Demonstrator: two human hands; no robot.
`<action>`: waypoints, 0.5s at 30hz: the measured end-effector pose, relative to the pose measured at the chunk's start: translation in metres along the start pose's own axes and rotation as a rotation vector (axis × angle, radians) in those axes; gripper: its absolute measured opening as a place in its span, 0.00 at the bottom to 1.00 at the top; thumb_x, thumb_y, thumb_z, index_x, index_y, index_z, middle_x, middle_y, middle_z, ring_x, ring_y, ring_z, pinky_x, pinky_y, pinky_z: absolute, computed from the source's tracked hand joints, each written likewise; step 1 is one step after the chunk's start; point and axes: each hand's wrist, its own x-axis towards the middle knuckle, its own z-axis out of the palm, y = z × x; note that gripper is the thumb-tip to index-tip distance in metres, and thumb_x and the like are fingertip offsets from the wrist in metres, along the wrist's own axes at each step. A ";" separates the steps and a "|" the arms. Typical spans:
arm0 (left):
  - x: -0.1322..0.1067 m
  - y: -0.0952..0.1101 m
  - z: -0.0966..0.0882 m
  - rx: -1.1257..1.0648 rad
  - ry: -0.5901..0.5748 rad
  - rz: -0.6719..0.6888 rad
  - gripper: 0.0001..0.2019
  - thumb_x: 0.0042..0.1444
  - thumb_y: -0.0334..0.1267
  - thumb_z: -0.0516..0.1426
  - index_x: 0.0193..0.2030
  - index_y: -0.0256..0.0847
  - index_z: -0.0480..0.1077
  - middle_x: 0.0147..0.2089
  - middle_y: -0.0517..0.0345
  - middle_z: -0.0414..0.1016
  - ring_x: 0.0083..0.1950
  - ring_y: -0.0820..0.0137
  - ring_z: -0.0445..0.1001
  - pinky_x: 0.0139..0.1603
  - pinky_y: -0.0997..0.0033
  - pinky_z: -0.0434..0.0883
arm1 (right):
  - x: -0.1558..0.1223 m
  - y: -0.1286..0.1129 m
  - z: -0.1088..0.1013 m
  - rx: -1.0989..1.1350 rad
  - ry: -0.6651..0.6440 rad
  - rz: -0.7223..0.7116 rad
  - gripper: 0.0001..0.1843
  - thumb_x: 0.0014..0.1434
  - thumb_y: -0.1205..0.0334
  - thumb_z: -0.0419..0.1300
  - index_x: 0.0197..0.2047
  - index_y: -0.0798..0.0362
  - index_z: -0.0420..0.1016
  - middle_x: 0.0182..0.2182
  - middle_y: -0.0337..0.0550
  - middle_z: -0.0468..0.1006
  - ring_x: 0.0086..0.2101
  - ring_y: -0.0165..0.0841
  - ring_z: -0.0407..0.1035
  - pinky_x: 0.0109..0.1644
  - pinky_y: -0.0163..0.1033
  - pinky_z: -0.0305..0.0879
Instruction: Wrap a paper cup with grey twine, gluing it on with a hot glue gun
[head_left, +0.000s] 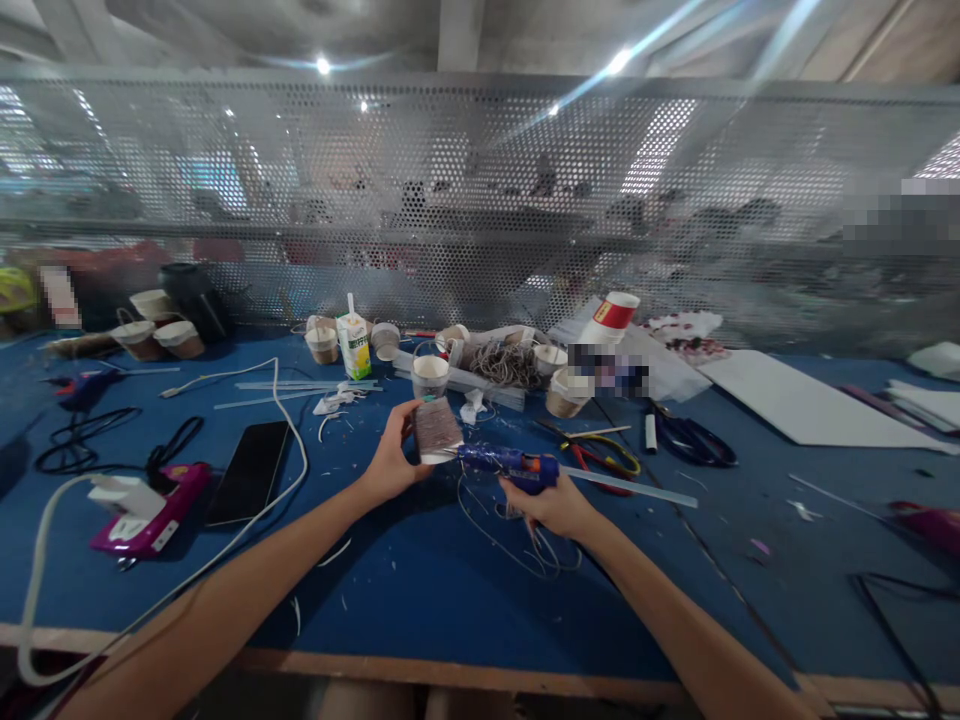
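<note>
My left hand [394,458] is closed around a small cup [438,430] wrapped in brown cord, with a pale band along its lower edge. In my right hand [551,505] is a blue hot glue gun [502,460], its nozzle pointing left at the cup's lower edge. Whether the tip touches the cup I cannot tell. A long clear glue stick [634,487] sticks out of the gun's back. Loose thin cord [517,555] lies on the table below the gun. Behind the held cup stands a pale cup with a handle [430,376].
Pliers [600,460] and dark-handled scissors [694,440] lie to the right. A bundle of cord [506,365], a juice carton [355,345] and several small cups stand behind. Left are a phone [250,472], a purple power strip [161,510] and a white cable [300,440]. Mesh panel [480,200] closes the back.
</note>
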 end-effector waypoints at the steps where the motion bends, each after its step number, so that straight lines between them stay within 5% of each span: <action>1: 0.000 0.001 0.000 -0.009 0.000 -0.005 0.38 0.40 0.29 0.64 0.58 0.42 0.53 0.61 0.44 0.60 0.63 0.57 0.63 0.64 0.56 0.62 | 0.001 0.001 0.000 0.001 0.002 -0.010 0.11 0.43 0.57 0.63 0.20 0.51 0.66 0.13 0.34 0.66 0.13 0.29 0.62 0.15 0.35 0.63; 6: 0.000 0.004 0.002 -0.045 0.020 -0.039 0.38 0.39 0.30 0.66 0.57 0.42 0.53 0.59 0.44 0.62 0.61 0.58 0.65 0.62 0.56 0.63 | 0.000 0.004 -0.005 -0.035 0.015 -0.085 0.11 0.46 0.55 0.61 0.21 0.50 0.64 0.12 0.34 0.65 0.10 0.27 0.57 0.12 0.35 0.59; 15: 0.000 0.006 0.001 -0.079 0.003 -0.012 0.40 0.42 0.38 0.67 0.59 0.42 0.50 0.63 0.40 0.59 0.65 0.56 0.62 0.65 0.54 0.60 | 0.004 0.017 -0.028 -0.234 -0.034 -0.323 0.03 0.47 0.61 0.61 0.24 0.50 0.73 0.14 0.36 0.68 0.17 0.31 0.64 0.31 0.43 0.67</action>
